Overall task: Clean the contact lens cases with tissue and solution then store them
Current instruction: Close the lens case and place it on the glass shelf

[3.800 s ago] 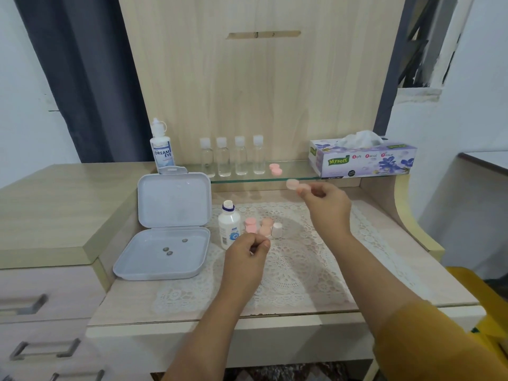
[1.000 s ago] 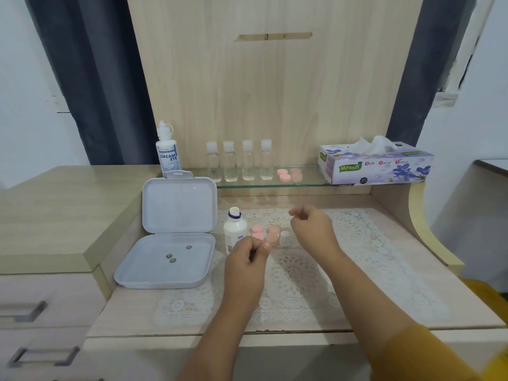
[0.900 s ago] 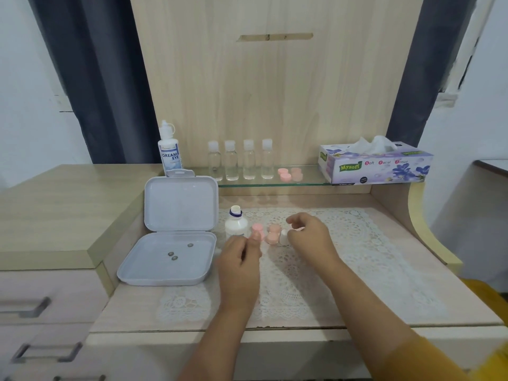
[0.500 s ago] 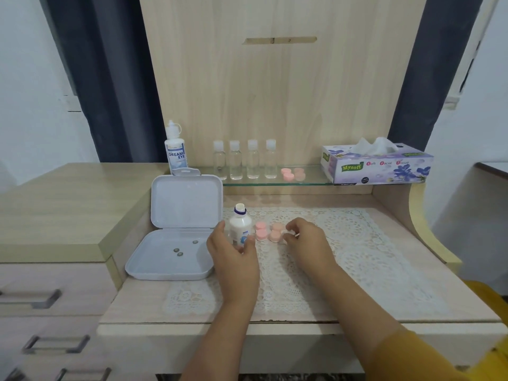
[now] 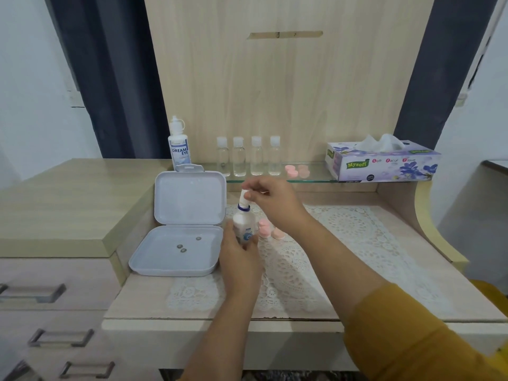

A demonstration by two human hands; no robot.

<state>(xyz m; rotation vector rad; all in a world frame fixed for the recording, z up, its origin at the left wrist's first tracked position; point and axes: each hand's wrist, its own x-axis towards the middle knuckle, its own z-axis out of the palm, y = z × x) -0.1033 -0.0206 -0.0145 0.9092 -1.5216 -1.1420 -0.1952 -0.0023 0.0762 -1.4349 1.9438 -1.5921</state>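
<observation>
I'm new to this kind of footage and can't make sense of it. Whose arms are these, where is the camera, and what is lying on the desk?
There is no machine here: a person wears a camera on the head, so you look forward and down along their own two arms. The left hand holds a small solution bottle upright on the lace mat. The right hand has a pinching grip on the bottle's white cap. Pink contact lens cases sit just beside the bottle. To the left lies an open white storage box. On the glass shelf behind stand a Dream Eye bottle, four clear bottles, more pink cases and a tissue box.
</observation>
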